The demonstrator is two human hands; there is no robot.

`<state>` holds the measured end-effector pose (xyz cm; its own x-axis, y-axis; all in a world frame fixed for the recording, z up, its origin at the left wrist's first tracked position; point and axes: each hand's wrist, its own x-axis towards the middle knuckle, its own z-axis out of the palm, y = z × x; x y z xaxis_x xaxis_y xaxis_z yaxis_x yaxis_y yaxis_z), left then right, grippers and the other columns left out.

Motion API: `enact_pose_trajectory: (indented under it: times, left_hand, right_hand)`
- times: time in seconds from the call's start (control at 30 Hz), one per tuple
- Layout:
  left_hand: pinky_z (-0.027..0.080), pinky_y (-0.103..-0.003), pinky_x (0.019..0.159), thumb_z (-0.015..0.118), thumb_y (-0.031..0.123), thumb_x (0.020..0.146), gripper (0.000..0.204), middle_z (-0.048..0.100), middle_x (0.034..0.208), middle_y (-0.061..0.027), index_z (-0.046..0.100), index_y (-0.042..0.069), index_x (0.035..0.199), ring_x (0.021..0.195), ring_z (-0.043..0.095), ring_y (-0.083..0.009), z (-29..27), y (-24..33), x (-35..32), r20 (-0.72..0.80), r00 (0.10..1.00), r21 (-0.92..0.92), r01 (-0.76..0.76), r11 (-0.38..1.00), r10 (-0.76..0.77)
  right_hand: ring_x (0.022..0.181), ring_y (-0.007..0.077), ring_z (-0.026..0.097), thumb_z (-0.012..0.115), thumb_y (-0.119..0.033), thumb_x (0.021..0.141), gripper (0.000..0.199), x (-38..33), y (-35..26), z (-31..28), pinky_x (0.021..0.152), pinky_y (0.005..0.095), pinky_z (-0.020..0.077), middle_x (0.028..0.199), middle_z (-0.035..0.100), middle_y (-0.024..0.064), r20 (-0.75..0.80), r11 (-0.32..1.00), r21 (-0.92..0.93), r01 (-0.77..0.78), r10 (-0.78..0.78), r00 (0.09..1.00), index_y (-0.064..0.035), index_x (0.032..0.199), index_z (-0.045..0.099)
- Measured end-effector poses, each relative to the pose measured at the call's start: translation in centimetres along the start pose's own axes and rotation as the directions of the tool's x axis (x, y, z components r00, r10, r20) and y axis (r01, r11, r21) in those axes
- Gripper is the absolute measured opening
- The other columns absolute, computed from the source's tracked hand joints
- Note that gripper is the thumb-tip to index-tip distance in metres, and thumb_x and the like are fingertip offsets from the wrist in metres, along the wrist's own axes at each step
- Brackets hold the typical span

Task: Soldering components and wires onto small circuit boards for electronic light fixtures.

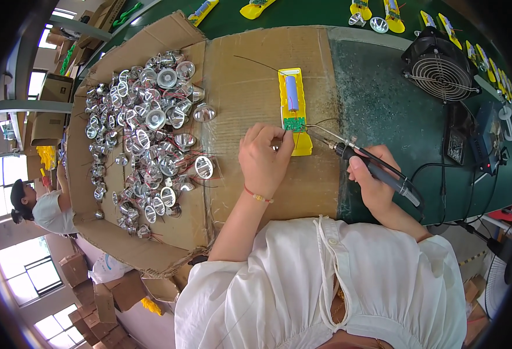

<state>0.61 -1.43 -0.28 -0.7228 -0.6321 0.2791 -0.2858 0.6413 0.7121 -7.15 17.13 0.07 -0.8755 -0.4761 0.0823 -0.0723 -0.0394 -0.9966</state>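
A yellow plastic flashlight housing [301, 145] lies on the cardboard in front of me. In it sit a blue cylindrical battery [291, 93] and a small green circuit board [294, 124]. My left hand [266, 156] is closed in a pinch at the board's left edge; its fingers hide what they hold. A bit of shiny metal [275, 148] shows beneath those fingers. My right hand [373, 177] grips a black soldering iron [378, 173], with a thin metal tube beside its tip. The tip points left at the board's right edge; whether it touches cannot be told.
A cardboard box [195, 232] on the left holds many silvery lamp reflectors with red wires. A black fan with a wire grille [442, 75] and a blue soldering station [485, 139] stand at right. More yellow housings [257, 8] line the far edge. Another person [46, 206] is far left.
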Motion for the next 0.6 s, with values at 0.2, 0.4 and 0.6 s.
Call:
enact_pose_trajectory:
  times: [0.2, 0.4, 0.6]
  left_hand:
    - [0.04, -0.033, 0.056, 0.066, 0.012, 0.073, 0.011, 0.059, 0.071, -0.0062, 0.06, 0.005, 0.067, 0.058, 0.055, -0.0206, -0.6, 0.3, -0.4, 0.087, 0.983, -0.256, 0.179, 0.95, -0.161]
    - [0.039, -0.034, 0.055, 0.065, 0.012, 0.074, 0.014, 0.055, 0.068, -0.0067, 0.058, 0.004, 0.065, 0.059, 0.053, -0.0227, 0.2, 0.0, -0.4, -0.008, 1.0, -0.014, -0.008, 1.0, 0.008]
    - [0.043, -0.03, 0.05, 0.064, 0.009, 0.077, 0.017, 0.054, 0.069, -0.0096, 0.055, 0.0, 0.066, 0.055, 0.055, -0.0219, 0.4, 0.0, -0.2, -0.017, 0.996, 0.134, -0.087, 0.987, 0.09]
  right_hand:
    - [0.057, 0.0061, 0.054, 0.065, -0.008, 0.078, 0.015, 0.2, 0.1, 0.0, 0.052, 0.0203, 0.0433, 0.066, 0.06, 0.0047, 0.02, 1.0, -0.002, -0.005, 0.005, 1.0, 0.0004, 0.082, 0.053]
    - [0.056, 0.0055, 0.053, 0.065, -0.007, 0.078, 0.015, 0.7, 0.1, 0.9, 0.051, 0.0194, 0.0428, 0.064, 0.059, 0.004, 0.026, 0.997, 0.062, -0.036, 0.035, 0.999, 0.0003, 0.082, 0.053]
    - [0.053, 0.0094, 0.053, 0.062, -0.008, 0.08, 0.014, 1.4, 0.1, 1.1, 0.048, 0.0217, 0.0443, 0.066, 0.057, 0.0076, 0.06, 0.994, 0.052, -0.098, 0.095, 0.994, -0.0008, 0.085, 0.051]
